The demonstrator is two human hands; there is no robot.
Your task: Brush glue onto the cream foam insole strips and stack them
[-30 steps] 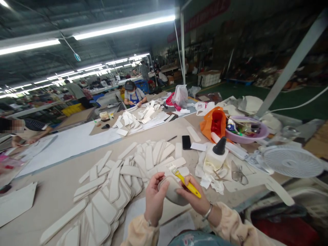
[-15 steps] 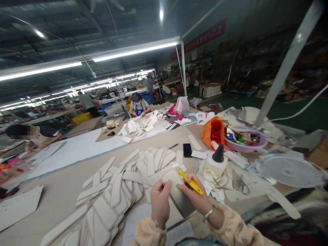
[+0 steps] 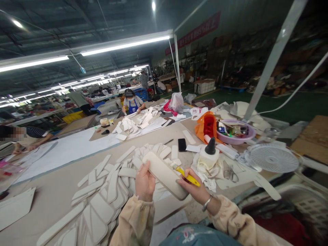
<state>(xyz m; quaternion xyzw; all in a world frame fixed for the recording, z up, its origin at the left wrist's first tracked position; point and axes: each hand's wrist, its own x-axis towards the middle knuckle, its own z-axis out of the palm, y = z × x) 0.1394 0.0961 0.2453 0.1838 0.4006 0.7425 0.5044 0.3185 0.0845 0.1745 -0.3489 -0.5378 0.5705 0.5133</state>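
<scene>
A long cream strip with rounded ends (image 3: 164, 174) is tilted in front of me between both hands. My left hand (image 3: 145, 181) grips its upper left edge, fingers partly hidden behind it. My right hand (image 3: 196, 188) holds a yellow-handled brush (image 3: 188, 176) and also touches the strip's lower right end. The brush's bristles are pale and point up and left, beside the strip's far edge. A large overlapping heap of similar cream strips (image 3: 102, 198) lies to the left and beyond my hands.
Right of my hands stands a white bottle with a black cone cap (image 3: 209, 157). Past it are an orange bag (image 3: 205, 128), a lilac basin (image 3: 237, 139) and a white fan (image 3: 273, 158). A black phone (image 3: 182, 145) lies beyond. A co-worker (image 3: 132, 102) sits across the table.
The strip has turned from steeply foreshortened to showing its long face, its far end now up and left. My left hand has shifted left along with it. The brush stays in my right hand.
</scene>
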